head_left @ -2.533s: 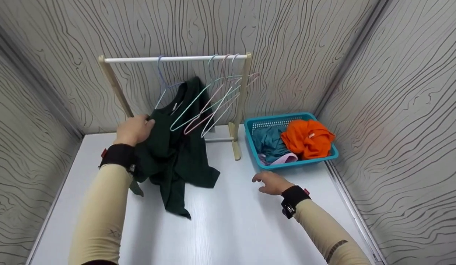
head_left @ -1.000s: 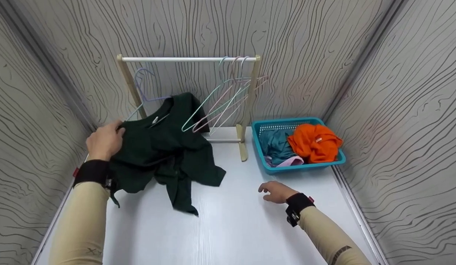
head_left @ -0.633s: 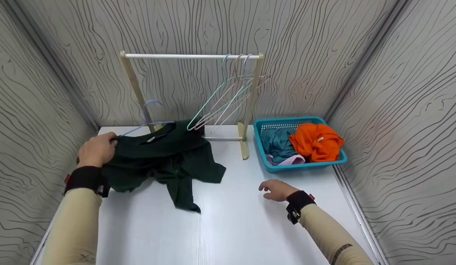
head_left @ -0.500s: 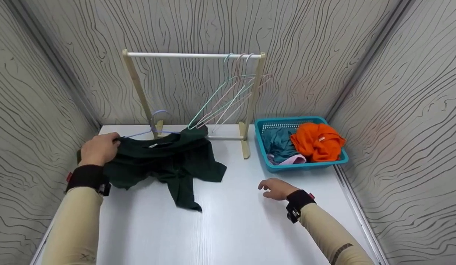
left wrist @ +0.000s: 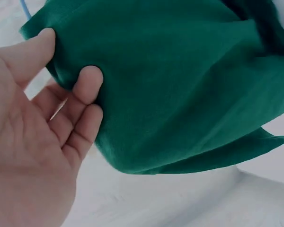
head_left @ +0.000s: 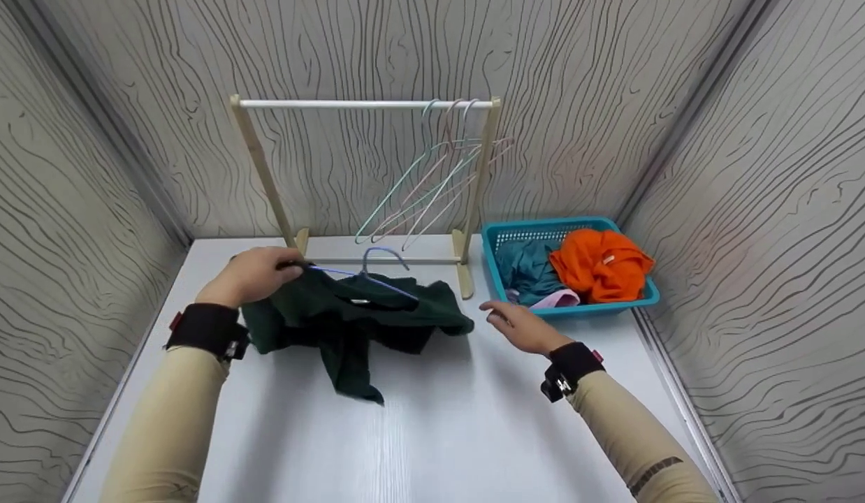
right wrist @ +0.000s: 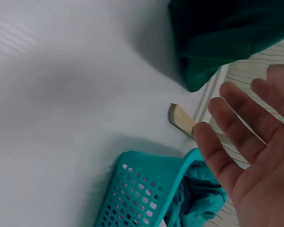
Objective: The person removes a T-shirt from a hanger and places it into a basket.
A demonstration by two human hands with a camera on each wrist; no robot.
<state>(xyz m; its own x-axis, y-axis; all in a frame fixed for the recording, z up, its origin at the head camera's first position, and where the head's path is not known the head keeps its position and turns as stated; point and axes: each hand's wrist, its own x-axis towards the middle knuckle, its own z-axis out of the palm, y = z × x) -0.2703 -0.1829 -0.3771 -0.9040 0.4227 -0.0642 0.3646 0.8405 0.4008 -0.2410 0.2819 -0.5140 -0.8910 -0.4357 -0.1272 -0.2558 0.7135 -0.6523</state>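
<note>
A dark green shirt (head_left: 300,307) hangs from a purple wire hanger (head_left: 365,267), above the white table in the head view. Its collar and label face up, and the hanger's hook stands free below the rack's rod. My left hand (head_left: 254,272) pinches the shirt at its left shoulder, over the hanger's end. In the left wrist view, the thumb and fingers of the left hand (left wrist: 28,127) grip the green cloth. My right hand (head_left: 522,328), fingers extended and holding nothing, is between the shirt's right shoulder and the basket. The right wrist view has the right hand (right wrist: 262,175) apart from the cloth.
Behind the shirt stands a small clothes rack with a white rod (head_left: 335,104). Several hangers hang at its right end. A teal basket (head_left: 579,308) at the right holds an orange garment (head_left: 600,265), a teal garment (head_left: 527,269) and something pink. Patterned walls enclose the table.
The purple hanger has come off the rod and gone down with the shirt. Lately the left hand has carried both to the right, tilting them. The right hand has moved slightly up and left.
</note>
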